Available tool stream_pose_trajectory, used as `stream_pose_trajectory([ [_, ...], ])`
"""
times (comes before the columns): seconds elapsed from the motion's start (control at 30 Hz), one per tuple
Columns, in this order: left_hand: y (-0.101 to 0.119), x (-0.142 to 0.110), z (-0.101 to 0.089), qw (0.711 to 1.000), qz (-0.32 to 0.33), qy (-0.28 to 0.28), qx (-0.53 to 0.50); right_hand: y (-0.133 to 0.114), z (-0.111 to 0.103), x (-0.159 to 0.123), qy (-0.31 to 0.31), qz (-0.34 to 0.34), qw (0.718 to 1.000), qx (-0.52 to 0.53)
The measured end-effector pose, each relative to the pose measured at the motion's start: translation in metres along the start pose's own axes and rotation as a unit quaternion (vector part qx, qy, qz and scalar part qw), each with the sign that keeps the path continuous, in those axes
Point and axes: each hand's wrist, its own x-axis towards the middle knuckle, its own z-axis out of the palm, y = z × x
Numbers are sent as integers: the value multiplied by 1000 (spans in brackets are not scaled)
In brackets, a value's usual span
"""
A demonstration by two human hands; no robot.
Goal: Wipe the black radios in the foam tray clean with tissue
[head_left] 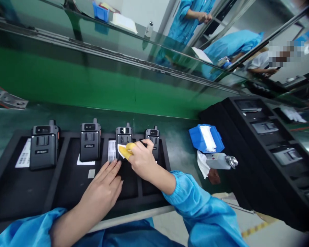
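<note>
My right hand [141, 159], with yellow finger covers on two fingers, pinches a white wipe [120, 151]. The wipe is pressed on the back of a black handheld radio [124, 137], partly hidden by my hand. My left hand [104, 185] lies palm down with fingers stretched, its fingertips by that radio's lower left edge. To its right, another radio [152, 133] is partly covered by my right hand. Two more, a middle radio [90, 145] and a leftmost radio [43, 151], lie back up, marked "Riton". All are in a black compartmented tray [53, 181].
Label sheets [24, 156] lie under the radios. To the right are a blue bin [195, 139] with white wipes, a clear bottle [217, 160] with a metal top, and stacked black trays [221, 120]. A green-based glass partition [92, 82] runs behind; people in blue stand beyond it.
</note>
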Motion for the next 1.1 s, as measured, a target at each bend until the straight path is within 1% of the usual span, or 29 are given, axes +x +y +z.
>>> stream_pose_trajectory([
  [0.1, 2, 3, -10, 998, -20, 47, -36, -9, -11, -12, -30, -27, 999, 28],
  [0.2, 5, 4, -16, 995, -22, 54, -81, -12, -18, -19, -10, -31, 999, 34],
  [0.27, 6, 4, -17, 993, -13, 55, -100, -7, -16, -15, 18, -4, 1000, 19],
  [0.33, 7, 5, -18, 993, -10, 57, -106, 2, -8, -9, 29, 33, 999, -1],
  [0.43, 5, 5, -18, 993, -13, 62, -104, 11, 4, -6, 0, 64, 998, -13],
  [0.53, 5, 5, -17, 993, -11, 68, -99, 4, 5, -18, -24, 44, 999, 5],
  [0.67, 11, 5, -18, 992, -2, 75, -105, -13, -9, -35, -28, -21, 998, 56],
  [0.73, 14, 3, -24, 991, -2, 79, -107, -15, -16, -34, -21, -10, 998, 63],
  [0.83, 12, -5, -37, 993, -11, 73, -90, -6, -20, -21, 9, 47, 998, 38],
  [0.87, 8, -9, -41, 995, -17, 66, -74, -3, -19, -14, 21, 57, 998, 29],
  [0.93, -4, -19, -45, 998, -39, 46, -23, 2, -16, 4, 37, 56, 998, 16],
  [1.0, -19, -29, -41, 997, -65, 23, 38, 3, -10, 26, 34, 42, 999, 4],
  [1.1, -36, -42, -26, 991, -82, 6, 105, -2, 3, 62, 7, 32, 999, -12],
])
